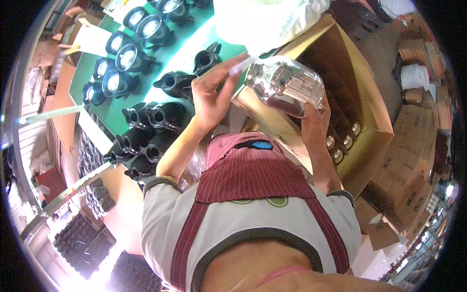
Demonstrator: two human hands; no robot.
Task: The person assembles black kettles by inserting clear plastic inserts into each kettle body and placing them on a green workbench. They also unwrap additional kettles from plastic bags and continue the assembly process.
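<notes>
My right hand (315, 118) grips the base end of a clear, shiny vessel (286, 84), tilted in front of my chest. Whether that vessel is glass or plastic-wrapped, I cannot tell. Between the fingertips of my left hand (215, 89) is a blurred, pale translucent strip (240, 65), close to the vessel's narrower end. Black jugs (166, 115) with spouts and round openings stand on the green tabletop (233, 53), left of and behind my left hand. On the right, an open cardboard carton (368, 91) lies beside my right hand, with several shiny round tops (337, 156) inside.
Rows of dark vessels with bright round tops (127, 58) occupy the table's far left. A glaring white plastic bag (270, 22) lies at the back. Stacked cartons (405, 146) and a white twine roll (415, 77) are at right. A metal rail (76, 184) runs along the left.
</notes>
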